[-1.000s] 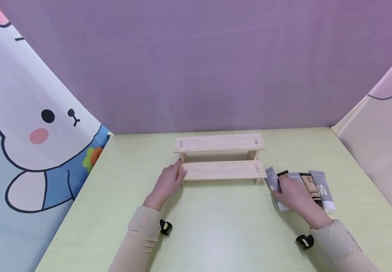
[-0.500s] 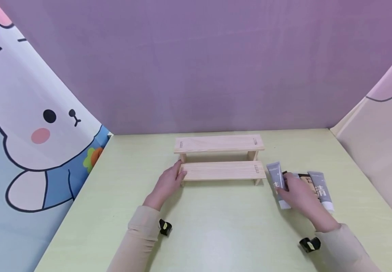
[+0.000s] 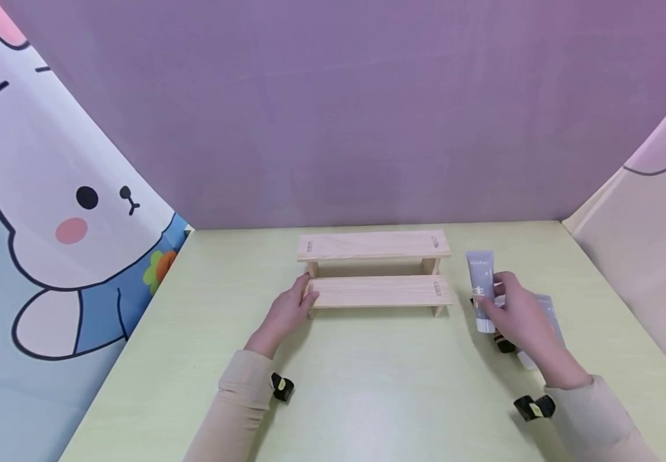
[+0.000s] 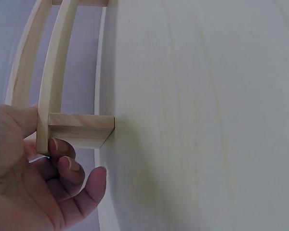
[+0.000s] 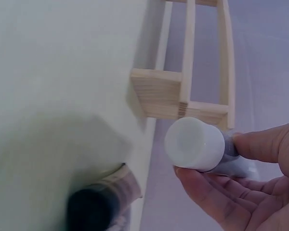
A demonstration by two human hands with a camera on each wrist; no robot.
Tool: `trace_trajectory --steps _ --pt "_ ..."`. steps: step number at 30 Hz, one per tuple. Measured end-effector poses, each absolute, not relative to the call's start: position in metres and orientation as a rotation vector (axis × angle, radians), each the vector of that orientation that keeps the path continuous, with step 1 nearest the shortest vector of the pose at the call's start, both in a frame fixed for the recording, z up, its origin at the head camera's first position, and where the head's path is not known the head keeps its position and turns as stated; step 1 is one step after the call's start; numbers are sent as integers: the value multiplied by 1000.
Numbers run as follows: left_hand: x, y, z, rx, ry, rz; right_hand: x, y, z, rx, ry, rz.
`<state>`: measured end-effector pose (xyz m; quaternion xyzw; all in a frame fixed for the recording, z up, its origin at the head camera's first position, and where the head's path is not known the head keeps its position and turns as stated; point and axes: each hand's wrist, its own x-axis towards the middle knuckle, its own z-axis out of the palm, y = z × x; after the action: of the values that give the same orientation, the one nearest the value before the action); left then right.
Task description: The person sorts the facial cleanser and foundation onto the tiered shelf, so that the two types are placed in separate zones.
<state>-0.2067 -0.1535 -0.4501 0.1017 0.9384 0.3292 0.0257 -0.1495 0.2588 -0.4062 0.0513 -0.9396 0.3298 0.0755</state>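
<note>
Grip, R hand (image 3: 519,314): thumb & fingers pinched on 1 grey-lilac tube (image 3: 481,282), gap closed to tube's width. Tube held off tabletop, R of rack, apart from it; white cap end low, twd person; pale lettering on front.
Grip, L hand (image 3: 283,312): thumb on top, curled fingers below, pinching L end of lower shelf of wooden rack (image 3: 379,292).

Diff. vs 0.5 s ago: tube up & farther from person, straighter in head view; then it leaned beside the row, nearer table. R hand gone up w/ it. L hand & rack approx. same.

Surroundings: black-capped tube (image 3: 504,342), lying under/beside R hand, part hidden. Grey tube (image 3: 548,311), lying R of R hand, part covered by hand & wrist. White cap (image 3: 525,359) shows by wrist; rest of its tube hidden. Black wrist units, 1 per cuff: L (image 3: 282,387), R (image 3: 534,407). Pale yellow-green table (image 3: 367,385); purple backdrop (image 3: 367,128) behind; rabbit-print cloth (image 3: 38,224) at L.

Containers: tubes, capped where ends show; contents not visible. Rack: open, 2 tiers, rear shelf higher, upright on table.
</note>
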Motion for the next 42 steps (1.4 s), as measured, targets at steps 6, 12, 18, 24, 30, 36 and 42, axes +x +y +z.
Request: trace_trajectory --steps 6,12,18,24,30,36,42 --pt "-207 -155 -450 302 2898 1016 -155 250 -393 164 -2775 1050" --pt "-206 -155 -449 307 2910 1000 -163 239 -383 180 -2741 1081" --pt "-204 -154 -448 282 2905 996 -174 226 -381 234 -2689 1181" --pt "-204 -155 -448 296 2897 980 -184 208 -374 289 -2628 1234" --pt "-202 -154 -446 324 2924 910 -197 185 -367 457 -2541 1258" --pt "-202 -154 -444 312 2928 902 -210 158 -358 534 -2505 1374" --pt "-202 -154 -445 304 2922 910 -225 131 -353 563 -2428 1493"
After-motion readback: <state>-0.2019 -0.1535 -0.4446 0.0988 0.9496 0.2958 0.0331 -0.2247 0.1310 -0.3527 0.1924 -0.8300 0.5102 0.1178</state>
